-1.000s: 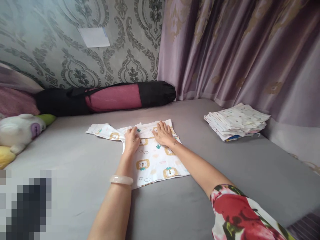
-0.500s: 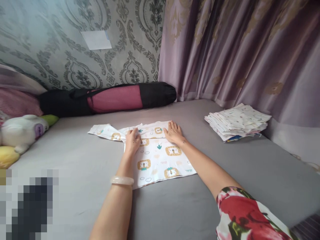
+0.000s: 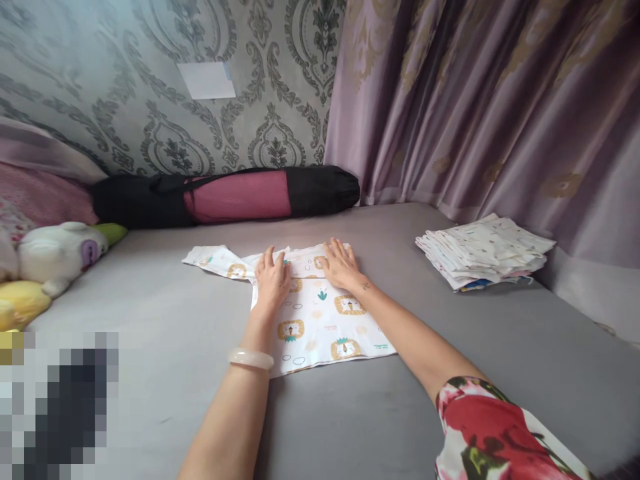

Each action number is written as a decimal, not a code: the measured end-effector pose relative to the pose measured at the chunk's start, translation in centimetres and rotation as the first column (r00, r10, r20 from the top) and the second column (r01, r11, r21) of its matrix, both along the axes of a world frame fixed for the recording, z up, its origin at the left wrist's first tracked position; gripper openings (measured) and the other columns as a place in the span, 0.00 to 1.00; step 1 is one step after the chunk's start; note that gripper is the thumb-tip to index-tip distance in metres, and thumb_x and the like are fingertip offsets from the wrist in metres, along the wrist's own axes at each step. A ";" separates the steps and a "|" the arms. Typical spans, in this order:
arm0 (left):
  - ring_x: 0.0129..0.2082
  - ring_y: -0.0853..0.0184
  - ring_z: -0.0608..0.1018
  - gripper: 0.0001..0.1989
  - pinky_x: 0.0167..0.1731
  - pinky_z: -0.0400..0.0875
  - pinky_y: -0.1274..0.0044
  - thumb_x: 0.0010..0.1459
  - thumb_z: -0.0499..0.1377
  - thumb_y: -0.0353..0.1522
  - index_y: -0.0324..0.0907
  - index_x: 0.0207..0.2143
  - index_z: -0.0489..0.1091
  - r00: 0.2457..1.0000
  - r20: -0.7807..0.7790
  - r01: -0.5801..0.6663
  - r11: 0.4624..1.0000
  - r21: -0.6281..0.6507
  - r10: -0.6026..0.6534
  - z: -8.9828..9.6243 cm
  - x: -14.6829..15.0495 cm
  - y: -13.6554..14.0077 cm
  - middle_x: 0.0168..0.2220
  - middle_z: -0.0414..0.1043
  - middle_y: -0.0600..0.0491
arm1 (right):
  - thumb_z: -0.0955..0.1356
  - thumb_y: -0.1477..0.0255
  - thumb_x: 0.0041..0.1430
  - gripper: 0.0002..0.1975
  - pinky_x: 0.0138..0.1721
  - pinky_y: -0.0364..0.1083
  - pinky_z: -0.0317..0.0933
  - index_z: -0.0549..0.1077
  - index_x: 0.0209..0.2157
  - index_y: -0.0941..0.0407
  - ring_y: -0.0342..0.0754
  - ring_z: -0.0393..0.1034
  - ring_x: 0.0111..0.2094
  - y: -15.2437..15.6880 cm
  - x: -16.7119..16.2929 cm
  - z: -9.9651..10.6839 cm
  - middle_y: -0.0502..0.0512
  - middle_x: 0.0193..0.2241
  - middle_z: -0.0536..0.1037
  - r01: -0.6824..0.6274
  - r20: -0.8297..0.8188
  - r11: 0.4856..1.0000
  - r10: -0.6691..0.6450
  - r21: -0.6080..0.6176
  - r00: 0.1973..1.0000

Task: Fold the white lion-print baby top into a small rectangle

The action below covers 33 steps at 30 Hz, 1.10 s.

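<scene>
A small white long-sleeved shirt (image 3: pixel 320 327) printed with yellow lion faces and green tufts lies flat on the grey bed sheet (image 3: pixel 165 360). One sleeve (image 3: pixel 213 259) stretches out to the left; the other lies folded across the top of the shirt. My left hand (image 3: pixel 273 275) rests on the upper left of the shirt, fingers apart and slightly bent. Flat on the upper right part lies my right hand (image 3: pixel 341 264), fingers stretched out over the folded sleeve. Neither hand grips the cloth.
A stack of folded white printed cloths (image 3: pixel 485 250) sits at the right near the purple curtain (image 3: pixel 425 100). Along the wall lies a long black and pink bag (image 3: pixel 240 197). Plush toys (image 3: pixel 55 257) are at the left edge.
My left hand has lifted and spread its fingers, which were bent down on the cloth. My right hand has shifted slightly left over the folded sleeve. The view has turned slightly left.
</scene>
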<state>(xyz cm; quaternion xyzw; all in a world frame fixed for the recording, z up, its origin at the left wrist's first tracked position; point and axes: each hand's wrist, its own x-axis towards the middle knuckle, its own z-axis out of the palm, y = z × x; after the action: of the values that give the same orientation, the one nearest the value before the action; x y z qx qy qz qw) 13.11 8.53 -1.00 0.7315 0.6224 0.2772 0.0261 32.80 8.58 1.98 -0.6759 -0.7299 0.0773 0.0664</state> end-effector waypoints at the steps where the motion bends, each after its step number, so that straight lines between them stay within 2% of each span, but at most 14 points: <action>1: 0.66 0.47 0.57 0.22 0.62 0.53 0.54 0.65 0.47 0.33 0.37 0.58 0.67 0.999 -0.025 0.039 0.999 -0.003 -0.039 0.0 0.3 -0.1 0.66 0.55 0.37 | 0.50 0.60 0.70 0.31 0.68 0.56 0.27 0.48 0.70 0.59 0.53 0.31 0.71 -0.1 -0.7 0.1 0.61 0.71 0.41 -0.054 -0.019 0.999 0.054 0.001 0.998; 4: 0.69 0.51 0.53 0.24 0.65 0.43 0.53 0.66 0.44 0.32 0.39 0.62 0.63 0.990 -0.078 0.119 0.993 -0.018 -0.120 -0.3 1.2 -0.4 0.66 0.58 0.41 | 0.50 0.61 0.71 0.30 0.68 0.56 0.27 0.49 0.70 0.55 0.52 0.31 0.71 0.0 -2.6 0.3 0.58 0.71 0.41 -0.180 -0.054 0.983 0.179 -0.018 0.982; 7: 0.69 0.52 0.54 0.25 0.66 0.41 0.52 0.67 0.44 0.33 0.41 0.64 0.60 0.989 -0.103 0.096 0.993 -0.068 -0.102 -0.7 1.6 -0.4 0.66 0.59 0.44 | 0.50 0.64 0.70 0.29 0.68 0.57 0.27 0.49 0.70 0.53 0.51 0.32 0.71 0.2 -3.8 -0.2 0.57 0.72 0.41 -0.218 -0.057 0.975 0.216 -0.041 0.975; 11: 0.68 0.52 0.56 0.25 0.65 0.46 0.53 0.68 0.42 0.35 0.40 0.63 0.61 0.988 -0.140 0.039 0.981 -0.189 -0.066 -0.8 1.6 -0.3 0.66 0.59 0.43 | 0.51 0.65 0.70 0.29 0.67 0.60 0.28 0.50 0.69 0.52 0.52 0.34 0.71 0.5 -4.2 -1.5 0.56 0.71 0.45 -0.199 -0.034 0.979 0.198 -0.039 0.980; 14: 0.68 0.51 0.55 0.26 0.65 0.46 0.52 0.68 0.41 0.36 0.39 0.64 0.60 0.985 -0.161 0.030 0.975 -0.222 -0.067 -0.6 1.5 -0.3 0.67 0.57 0.44 | 0.50 0.65 0.69 0.28 0.67 0.61 0.29 0.51 0.69 0.51 0.52 0.34 0.71 0.7 -4.1 -2.0 0.55 0.71 0.46 -0.203 -0.027 0.979 0.202 -0.027 0.979; 19: 0.68 0.51 0.55 0.25 0.65 0.45 0.52 0.68 0.41 0.36 0.38 0.64 0.60 0.984 -0.162 0.038 0.977 -0.212 -0.074 -0.4 1.5 -0.5 0.67 0.56 0.44 | 0.51 0.65 0.70 0.29 0.67 0.60 0.28 0.50 0.69 0.52 0.52 0.34 0.71 0.7 -4.1 -1.5 0.56 0.71 0.45 -0.206 -0.044 0.977 0.204 -0.051 0.978; 22: 0.68 0.52 0.56 0.25 0.65 0.45 0.51 0.68 0.42 0.37 0.39 0.63 0.61 0.989 -0.138 0.025 0.989 -0.144 -0.045 -0.3 1.6 -0.5 0.66 0.58 0.43 | 0.50 0.64 0.70 0.29 0.67 0.60 0.29 0.48 0.70 0.54 0.53 0.33 0.71 0.6 -3.8 -0.8 0.58 0.71 0.43 -0.200 -0.081 0.976 0.194 -0.083 0.978; 27: 0.69 0.53 0.52 0.27 0.66 0.40 0.52 0.69 0.42 0.39 0.40 0.66 0.56 0.994 -0.111 -0.015 0.999 -0.044 0.010 -0.5 1.7 -0.3 0.67 0.56 0.44 | 0.50 0.62 0.70 0.30 0.67 0.60 0.26 0.47 0.70 0.57 0.54 0.31 0.71 0.4 -2.8 -0.5 0.60 0.71 0.41 -0.059 -0.059 0.998 0.058 -0.017 0.997; 33: 0.68 0.51 0.56 0.25 0.64 0.43 0.51 0.68 0.43 0.40 0.46 0.64 0.61 0.981 -0.180 0.036 0.986 -0.162 -0.065 -0.9 1.5 -0.3 0.67 0.58 0.45 | 0.50 0.63 0.70 0.29 0.67 0.62 0.28 0.51 0.69 0.55 0.54 0.31 0.71 0.3 -2.1 -1.6 0.58 0.71 0.43 -0.054 -0.044 0.998 0.054 -0.008 0.998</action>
<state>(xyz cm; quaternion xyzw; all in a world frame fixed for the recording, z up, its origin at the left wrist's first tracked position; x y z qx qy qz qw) 14.61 8.18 -1.90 0.7653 0.6233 0.1571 0.0332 30.71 8.89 0.33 -0.6543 -0.7460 0.0973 0.0773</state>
